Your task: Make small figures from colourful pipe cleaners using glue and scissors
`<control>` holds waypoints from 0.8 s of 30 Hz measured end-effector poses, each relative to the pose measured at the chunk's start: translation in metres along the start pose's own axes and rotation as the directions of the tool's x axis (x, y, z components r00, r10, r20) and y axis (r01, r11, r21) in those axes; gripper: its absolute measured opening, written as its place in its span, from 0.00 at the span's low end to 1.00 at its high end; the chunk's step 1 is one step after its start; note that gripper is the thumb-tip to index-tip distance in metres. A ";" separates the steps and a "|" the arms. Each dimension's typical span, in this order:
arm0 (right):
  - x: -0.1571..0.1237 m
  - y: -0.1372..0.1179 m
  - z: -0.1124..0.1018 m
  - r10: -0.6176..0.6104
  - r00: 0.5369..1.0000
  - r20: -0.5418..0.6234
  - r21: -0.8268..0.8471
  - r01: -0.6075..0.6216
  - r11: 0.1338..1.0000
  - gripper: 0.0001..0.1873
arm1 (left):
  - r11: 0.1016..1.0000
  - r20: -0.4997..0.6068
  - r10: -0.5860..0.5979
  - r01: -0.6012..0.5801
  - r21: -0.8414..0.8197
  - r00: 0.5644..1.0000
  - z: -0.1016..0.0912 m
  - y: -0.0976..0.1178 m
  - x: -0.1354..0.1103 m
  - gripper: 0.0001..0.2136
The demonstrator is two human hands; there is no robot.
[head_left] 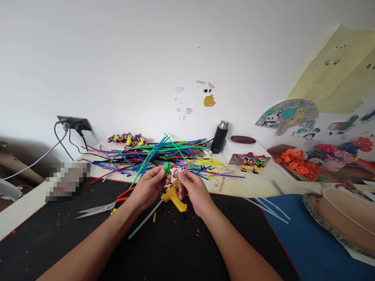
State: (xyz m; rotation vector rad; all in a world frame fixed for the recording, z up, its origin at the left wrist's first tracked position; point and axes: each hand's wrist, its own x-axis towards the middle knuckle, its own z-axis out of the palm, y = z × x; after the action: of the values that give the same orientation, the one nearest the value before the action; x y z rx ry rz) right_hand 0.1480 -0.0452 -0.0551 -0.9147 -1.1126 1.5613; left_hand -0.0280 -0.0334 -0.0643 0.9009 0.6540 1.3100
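Note:
In the middle of the view my left hand (pixel 152 185) is closed, pinching a small green looped piece of pipe cleaner (pixel 167 168) between thumb and fingertips. Close beside it on the right, my right hand (pixel 193 189) is closed too, thumb against finger. Whatever it may hold is too small to make out. Just below both hands a yellow hot glue gun (pixel 177 201) lies on the black mat (pixel 164 257), and a clear glue stick (pixel 143 222) sticks out of its left end. Scissors (pixel 102 208) with red handles lie left of my left wrist, their handles partly behind it.
Behind my hands spreads a heap of coloured pipe cleaners (pixel 158 150). A black thermos (pixel 220 137), a white box (pixel 234 146) and small pipe-cleaner figures (pixel 253 162) stand near the wall. Loose glue sticks (pixel 271 207) and a bowl (pixel 348 210) are on the right.

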 end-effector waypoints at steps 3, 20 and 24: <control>0.000 0.000 0.000 -0.005 1.000 -0.007 0.009 0.005 1.000 0.27 | 1.000 0.034 0.004 -0.005 0.021 0.999 0.002 0.001 -0.002 0.16; 0.001 -0.001 -0.001 -0.030 1.000 -0.008 0.067 0.030 0.997 0.27 | 0.992 0.116 -0.119 0.113 0.050 0.986 0.011 0.002 -0.009 0.14; 0.003 0.001 -0.002 -0.027 1.000 -0.010 0.079 0.028 0.997 0.25 | 0.989 0.133 -0.136 0.128 0.069 0.982 0.011 0.003 -0.009 0.14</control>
State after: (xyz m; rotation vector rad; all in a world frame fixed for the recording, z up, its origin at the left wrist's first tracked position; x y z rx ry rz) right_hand 0.1492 -0.0423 -0.0566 -0.8495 -1.0460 1.5663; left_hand -0.0220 -0.0439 -0.0568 0.9709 0.6372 1.1050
